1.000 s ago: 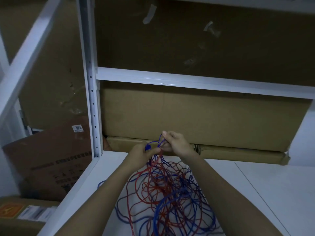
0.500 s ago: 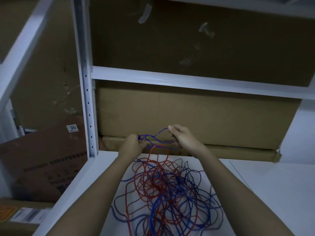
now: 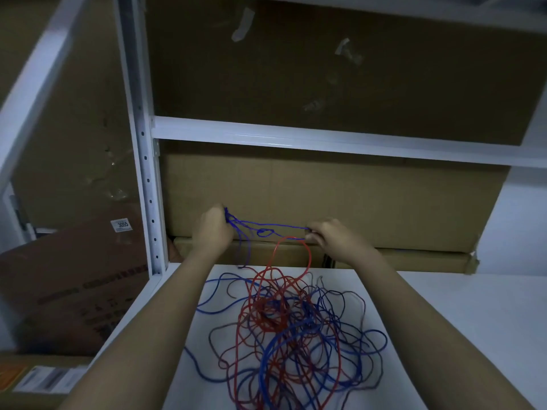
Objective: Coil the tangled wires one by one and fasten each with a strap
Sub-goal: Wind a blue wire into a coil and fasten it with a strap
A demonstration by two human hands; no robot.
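A tangle of red and blue wires [image 3: 284, 335] lies on the white shelf [image 3: 461, 321] in front of me. My left hand [image 3: 213, 229] grips a small bunch of blue wire [image 3: 275, 226] at its left end. My right hand [image 3: 331, 236] pinches the same blue wire further right, so a length stretches between the two hands with a small loop in it. A red wire loop [image 3: 296, 253] hangs over the stretched part and rises out of the tangle. No strap is visible.
A white shelf post [image 3: 142, 161] stands left of my left hand, with a white crossbeam [image 3: 325, 140] above. Cardboard boxes [image 3: 340, 202] fill the back of the shelf. A brown carton [image 3: 74, 279] leans at the lower left.
My hands have moved apart and higher, drawing a length of blue wire out between them. The red loop has lifted with it.
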